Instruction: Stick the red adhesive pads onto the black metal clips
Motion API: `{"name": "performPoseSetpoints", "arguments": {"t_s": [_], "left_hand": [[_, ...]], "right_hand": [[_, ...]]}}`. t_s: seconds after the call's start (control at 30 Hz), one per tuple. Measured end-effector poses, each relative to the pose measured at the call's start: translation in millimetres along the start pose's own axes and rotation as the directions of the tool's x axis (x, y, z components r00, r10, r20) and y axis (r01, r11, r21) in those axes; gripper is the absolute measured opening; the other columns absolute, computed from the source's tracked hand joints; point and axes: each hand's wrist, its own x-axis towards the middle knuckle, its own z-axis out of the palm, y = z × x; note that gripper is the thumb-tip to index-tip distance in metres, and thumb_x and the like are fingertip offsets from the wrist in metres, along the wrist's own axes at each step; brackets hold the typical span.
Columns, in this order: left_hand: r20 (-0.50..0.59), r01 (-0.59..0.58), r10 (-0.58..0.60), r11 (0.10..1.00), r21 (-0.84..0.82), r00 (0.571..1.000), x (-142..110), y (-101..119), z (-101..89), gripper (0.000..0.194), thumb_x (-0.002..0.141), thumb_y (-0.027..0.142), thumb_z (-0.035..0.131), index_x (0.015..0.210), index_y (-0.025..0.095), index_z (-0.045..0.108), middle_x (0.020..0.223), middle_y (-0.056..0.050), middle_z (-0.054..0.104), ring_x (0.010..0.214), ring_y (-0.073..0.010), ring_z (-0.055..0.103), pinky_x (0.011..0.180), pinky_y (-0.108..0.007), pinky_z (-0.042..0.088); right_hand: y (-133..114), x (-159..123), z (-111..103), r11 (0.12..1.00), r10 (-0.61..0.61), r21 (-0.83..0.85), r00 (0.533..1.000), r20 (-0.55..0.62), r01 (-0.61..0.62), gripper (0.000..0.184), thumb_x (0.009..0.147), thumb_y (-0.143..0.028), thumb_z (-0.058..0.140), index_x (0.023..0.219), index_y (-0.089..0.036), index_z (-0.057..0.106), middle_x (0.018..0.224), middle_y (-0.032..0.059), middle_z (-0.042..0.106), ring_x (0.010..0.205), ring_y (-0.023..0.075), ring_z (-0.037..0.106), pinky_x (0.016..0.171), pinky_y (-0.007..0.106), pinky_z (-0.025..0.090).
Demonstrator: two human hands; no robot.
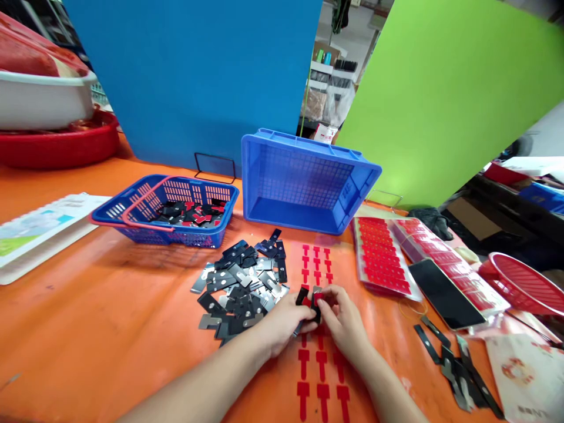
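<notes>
My left hand (286,320) is closed on small black metal plates (302,295), one standing up between its fingers. Close beside it, my right hand (343,320) pinches a red T-shaped sticker (318,298) against a dark plate held between both hands. The fingers partly hide how the two pieces meet. Beneath the hands, rows of red T-shaped stickers (323,392) run along the orange table (154,329). Left of my left hand lies a loose pile of black and silver metal plates (242,282), some T-shaped.
A blue basket (198,237) with a pink handle holds black and red pieces. Behind stands a tilted blue crate (299,176). Sticker sheets (383,255), a phone (445,292), a red basket (524,282) and loose dark plates (462,370) lie right. Blue and green panels border the back.
</notes>
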Motion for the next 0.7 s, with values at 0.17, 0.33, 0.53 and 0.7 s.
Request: {"name": "performPoseSetpoints", "arguments": {"t_s": [0.17,0.33,0.53,0.7], "left_hand": [[-0.009,-0.003,0.003,1.0,0.001,1.0,-0.2,0.0,0.5,0.017,0.059,0.01,0.056,0.075,0.016,0.054,0.075,-0.002,0.057,0.074,-0.0128,0.054,0.07,-0.025,0.046],[0.001,-0.001,0.001,1.0,-0.013,1.0,-0.5,0.8,0.7,0.018,0.059,0.009,0.055,0.075,0.016,0.055,0.074,-0.001,0.057,0.073,-0.0128,0.054,0.069,-0.025,0.045],[-0.02,0.003,-0.003,1.0,-0.02,1.0,-0.5,-0.2,0.0,0.016,0.058,0.01,0.056,0.072,0.016,0.055,0.073,-0.001,0.056,0.074,-0.0131,0.054,0.069,-0.025,0.046],[-0.033,0.004,-0.004,1.0,-0.004,0.999,0.0,-1.2,-0.1,0.019,0.058,0.011,0.058,0.076,0.016,0.056,0.078,-0.002,0.058,0.078,-0.0146,0.054,0.07,-0.026,0.046]], "right_hand": [[0.9,0.0,0.0,0.999,-0.01,-0.048,1.0,0.006,0.01,0.012,0.078,-0.024,0.046,0.088,-0.021,0.051,0.084,0.0037,0.059,0.076,0.0174,0.056,0.066,0.029,0.045],[0.8,0.0,-0.6,0.996,-0.026,-0.087,0.999,0.023,0.028,0.012,0.079,-0.024,0.044,0.088,-0.021,0.051,0.084,0.0049,0.059,0.076,0.0186,0.055,0.066,0.03,0.046],[-2.8,-0.2,-1.9,0.981,-0.065,-0.18,0.996,0.053,0.074,0.013,0.077,-0.021,0.045,0.089,-0.022,0.051,0.084,0.0039,0.058,0.075,0.0181,0.054,0.065,0.031,0.045],[-6.0,-0.7,-3.5,0.987,-0.066,-0.144,0.996,0.056,0.073,0.015,0.08,-0.023,0.041,0.091,-0.022,0.051,0.086,0.0044,0.058,0.077,0.018,0.055,0.068,0.03,0.045]]}}
